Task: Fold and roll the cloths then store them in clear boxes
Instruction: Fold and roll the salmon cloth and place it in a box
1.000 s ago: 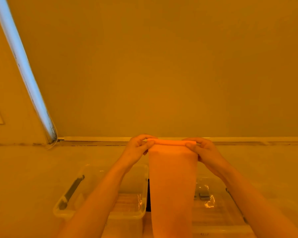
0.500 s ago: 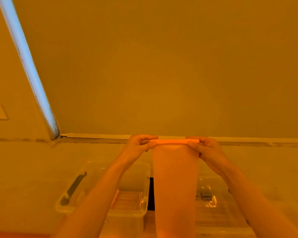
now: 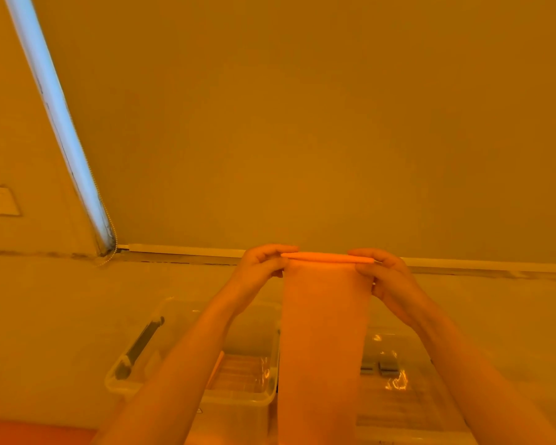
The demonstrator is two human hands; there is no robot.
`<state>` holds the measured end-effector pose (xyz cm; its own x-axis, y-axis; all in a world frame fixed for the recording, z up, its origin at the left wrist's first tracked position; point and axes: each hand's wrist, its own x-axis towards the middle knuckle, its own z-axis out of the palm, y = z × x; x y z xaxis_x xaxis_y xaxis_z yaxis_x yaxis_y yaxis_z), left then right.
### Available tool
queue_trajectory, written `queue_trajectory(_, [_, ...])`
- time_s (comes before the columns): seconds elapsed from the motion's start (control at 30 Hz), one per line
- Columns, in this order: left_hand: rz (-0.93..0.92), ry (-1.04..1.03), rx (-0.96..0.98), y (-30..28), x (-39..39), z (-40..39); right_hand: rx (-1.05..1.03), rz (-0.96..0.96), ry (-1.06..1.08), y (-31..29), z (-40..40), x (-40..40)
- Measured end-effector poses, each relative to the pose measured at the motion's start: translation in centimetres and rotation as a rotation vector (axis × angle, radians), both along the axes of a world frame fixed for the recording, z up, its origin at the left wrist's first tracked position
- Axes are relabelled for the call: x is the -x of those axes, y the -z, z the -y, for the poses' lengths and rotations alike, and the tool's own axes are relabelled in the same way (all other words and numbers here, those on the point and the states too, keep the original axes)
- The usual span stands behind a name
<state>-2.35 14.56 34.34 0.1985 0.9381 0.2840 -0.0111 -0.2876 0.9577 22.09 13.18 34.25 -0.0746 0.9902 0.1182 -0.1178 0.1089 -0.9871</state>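
Cloth (image 3: 323, 332): one long orange strip, held up in the air in front of the person, top edge turned into a thin tight roll, the rest hanging straight down past the bottom of the view. Left hand (image 3: 259, 268) pinches the left end of the roll, fingers curled over it from above and thumb beneath. Right hand (image 3: 387, 277) pinches the right end in the same manner. Both forearms reach forward from the lower edge of the view, one on each side of the hanging strip.

Clear boxes: two sit on the floor (image 3: 61, 316) below the hands, side by side. Left box (image 3: 135, 377) has a dark handle along its left rim; contents cannot be made out. Right box (image 3: 398, 358) is partly hidden behind the cloth and right forearm; two small dark clips show on it.

Surroundings: plain wall (image 3: 302, 123) behind, pale vertical strip (image 3: 58, 123) at left, wall switch plate (image 3: 0, 200) at far left.
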Motion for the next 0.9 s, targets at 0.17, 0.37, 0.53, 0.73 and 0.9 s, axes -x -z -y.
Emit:
queue_trajectory(0.17, [-0.108, -0.010, -0.020, -0.1, 0.4, 0.2, -0.022, 0.056, 0.063, 0.3, 0.0, 0.5])
queue_trajectory(0.37, [-0.193, 0.005, 0.015, -0.1, 0.8, 0.4, 0.026, 0.077, 0.033, 0.4, -0.3, 0.2])
queue_trajectory(0.53, [-0.214, -0.015, -0.017, -0.1, 0.5, 0.6, -0.015, 0.147, 0.017, 0.5, 0.3, 0.2])
queue_trajectory(0.73, [-0.160, -0.030, -0.027, 0.5, 0.2, 0.8, -0.051, 0.207, -0.009, 0.2, 1.0, 0.0])
queue_trajectory(0.9, [-0.059, -0.020, 0.012, 0.1, 0.1, 0.8, 0.014, 0.043, -0.055, 0.1, 1.2, -0.5])
